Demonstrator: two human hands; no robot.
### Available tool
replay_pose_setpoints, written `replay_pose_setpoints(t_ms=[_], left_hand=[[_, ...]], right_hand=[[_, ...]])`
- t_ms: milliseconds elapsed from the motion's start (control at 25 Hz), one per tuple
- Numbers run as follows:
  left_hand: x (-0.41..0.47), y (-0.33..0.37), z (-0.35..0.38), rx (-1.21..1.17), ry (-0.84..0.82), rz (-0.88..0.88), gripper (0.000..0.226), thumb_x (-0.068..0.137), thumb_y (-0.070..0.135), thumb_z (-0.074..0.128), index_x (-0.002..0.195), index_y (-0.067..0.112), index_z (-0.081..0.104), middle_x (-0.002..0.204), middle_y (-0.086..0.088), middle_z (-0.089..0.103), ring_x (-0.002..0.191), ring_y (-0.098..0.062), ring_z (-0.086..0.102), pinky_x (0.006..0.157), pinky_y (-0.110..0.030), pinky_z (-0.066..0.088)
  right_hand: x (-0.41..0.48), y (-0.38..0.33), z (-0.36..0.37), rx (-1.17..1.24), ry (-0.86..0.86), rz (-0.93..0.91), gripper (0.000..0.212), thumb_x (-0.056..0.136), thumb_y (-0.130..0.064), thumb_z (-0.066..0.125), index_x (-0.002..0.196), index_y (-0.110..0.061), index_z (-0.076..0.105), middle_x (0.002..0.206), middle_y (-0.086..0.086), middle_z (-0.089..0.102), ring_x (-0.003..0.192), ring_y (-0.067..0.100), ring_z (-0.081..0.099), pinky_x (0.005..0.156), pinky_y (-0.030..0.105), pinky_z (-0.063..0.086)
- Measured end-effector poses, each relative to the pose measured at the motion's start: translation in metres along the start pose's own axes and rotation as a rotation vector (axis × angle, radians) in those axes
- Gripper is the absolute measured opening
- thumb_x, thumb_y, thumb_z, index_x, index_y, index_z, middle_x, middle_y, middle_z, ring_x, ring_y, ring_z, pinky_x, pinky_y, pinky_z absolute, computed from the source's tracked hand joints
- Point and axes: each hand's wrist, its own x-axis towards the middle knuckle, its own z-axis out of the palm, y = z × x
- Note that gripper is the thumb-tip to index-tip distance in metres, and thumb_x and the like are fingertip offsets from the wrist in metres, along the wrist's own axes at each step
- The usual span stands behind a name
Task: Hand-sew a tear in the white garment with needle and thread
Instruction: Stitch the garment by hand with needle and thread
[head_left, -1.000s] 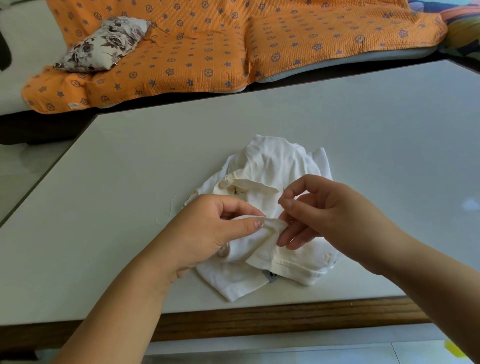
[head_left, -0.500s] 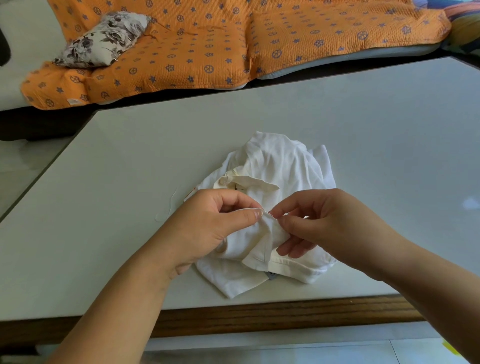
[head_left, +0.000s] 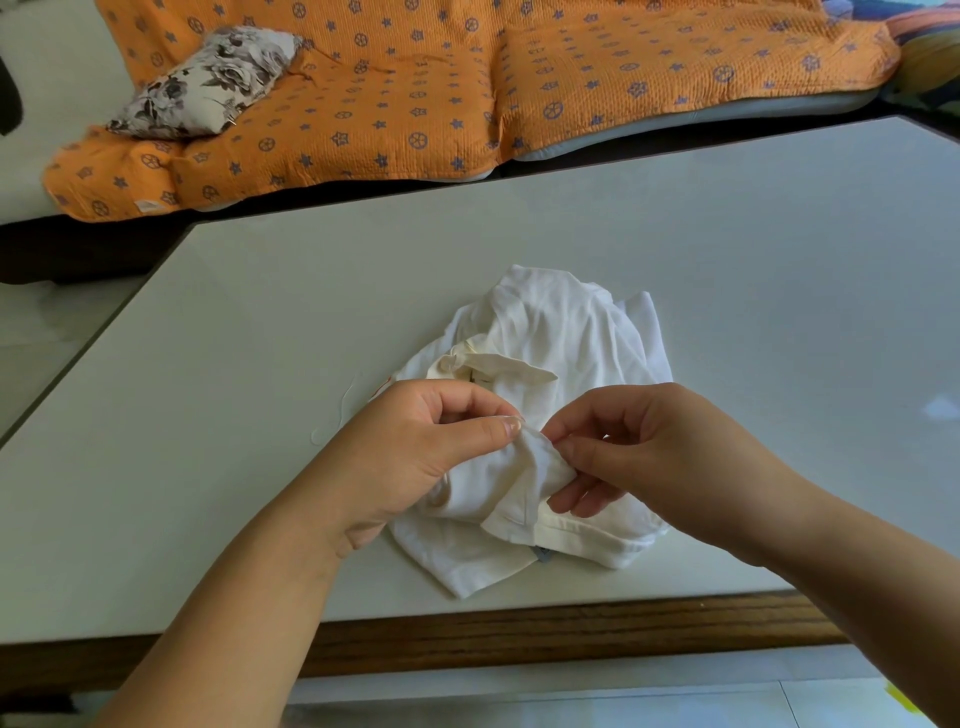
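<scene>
A white shirt (head_left: 561, 332) lies in a crumpled heap on a pale grey table (head_left: 260, 364), a little right of the middle of the frame and near the table's lower edge. The cloth is soft and full of wrinkles. Its collar (head_left: 514, 366) is a more creamy white than the rest and points to the right, and one round pale button (head_left: 445, 365) sits at the left end of the collar. At the lower part of the heap there is a folded hem with a stitched line, and a small grey-blue label (head_left: 543, 555) looks out under it.

The two hands meet over the lower middle of the shirt, very close together, almost touching. The left hand (head_left: 415, 457) pinches a raised fold of the cloth between the thumb and the curled fingers. The right hand (head_left: 660, 457) pinches the top of the same fold with the thumb and the first finger, and its other fingers curl under the cloth. I cannot tell if a needle is between these fingers, because it is too small to see.

A thin pale thread (head_left: 345, 400) lies on the table just left of the shirt, above the left hand.

The lower edge of the table has a brown wooden border (head_left: 519, 634). In the upper part of the frame an orange blanket (head_left: 415, 93) with blue stars and circles is spread, and a flowered pillow (head_left: 208, 78) rests on it at the upper left.
</scene>
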Motion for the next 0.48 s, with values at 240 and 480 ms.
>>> replay_pose_setpoints(t_ms=[240,480], left_hand=[[-0.0001,0.0006,0.0003,-0.028,-0.02,0.001,0.008,0.077,0.03,0.08,0.084,0.027,0.079,0.095,-0.003,0.076,0.106,-0.033,0.065,0.102,-0.055,0.044],[-0.0017,0.0023,-0.0001,-0.055,-0.038,0.019,0.022,0.064,0.038,0.072,0.08,0.025,0.079,0.089,0.002,0.076,0.092,-0.008,0.07,0.094,-0.03,0.051]], right_hand=[[-0.001,0.0003,0.0001,0.008,-0.006,0.001,0.01,0.095,-0.017,0.061,0.092,-0.021,0.07,0.072,0.002,0.076,0.068,0.016,0.074,0.076,0.023,0.058],[-0.0002,0.0,0.0009,0.022,-0.006,0.016,0.01,0.095,-0.016,0.061,0.093,-0.018,0.07,0.072,0.003,0.076,0.068,0.016,0.074,0.076,0.023,0.058]])
